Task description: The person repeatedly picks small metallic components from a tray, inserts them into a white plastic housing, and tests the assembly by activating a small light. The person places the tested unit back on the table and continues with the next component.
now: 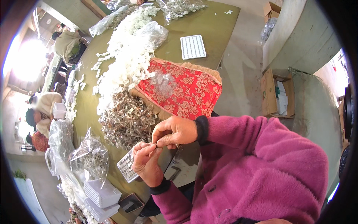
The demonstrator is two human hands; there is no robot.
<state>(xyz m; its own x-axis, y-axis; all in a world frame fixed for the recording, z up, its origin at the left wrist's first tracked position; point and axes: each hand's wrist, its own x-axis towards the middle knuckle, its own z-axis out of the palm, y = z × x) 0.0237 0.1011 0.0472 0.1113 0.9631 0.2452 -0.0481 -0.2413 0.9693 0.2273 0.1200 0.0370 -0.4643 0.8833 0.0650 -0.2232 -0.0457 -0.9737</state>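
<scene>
My left hand and my right hand meet at their fingertips over the near edge of the table. Both are closed in a pinch around something small and dark, mostly hidden by the fingers. Just beyond them lies a heap of small brownish, shiny ring-like pieces. A white tray with rows of small pieces rests partly behind my left hand. Close to my right hand, a red cloth with pale flowers covers a tan padded layer, with a clump of clear bits on top.
White small pieces are heaped along the olive table. A slotted white tray lies at the far right. Left are a clear bag, white baskets and a phone. Cardboard box stands right; people sit far left.
</scene>
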